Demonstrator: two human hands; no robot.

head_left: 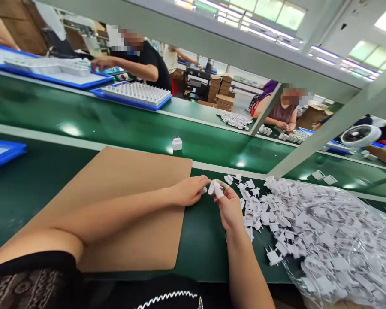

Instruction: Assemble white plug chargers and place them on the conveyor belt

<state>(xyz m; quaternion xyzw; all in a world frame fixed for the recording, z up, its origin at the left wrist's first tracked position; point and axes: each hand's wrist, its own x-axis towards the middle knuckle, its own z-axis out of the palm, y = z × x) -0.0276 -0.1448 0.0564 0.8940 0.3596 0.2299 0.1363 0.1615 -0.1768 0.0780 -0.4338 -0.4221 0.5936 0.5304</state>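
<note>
My left hand (190, 190) reaches over the right edge of a brown cardboard sheet (141, 171). Its fingers are pinched together, and a small white bit shows at their tips; whether that is a part or a finger covering I cannot tell. Close beside it, my right hand (230, 205) grips a white plug piece (212, 187) between thumb and fingers. White covering seems to wrap the right thumb. Loose white plug pieces (252, 210) with metal pins lie just right of my right hand, spreading from a large heap in a clear plastic bag (350, 240).
A white charger (177, 143) stands on the green conveyor belt (131, 133) ahead. A slanted metal post (321, 124) rises behind the heap. A blue tray (6, 152) lies at left. Across the belt, people work beside a filled blue tray (138, 93) and a fan (360, 135).
</note>
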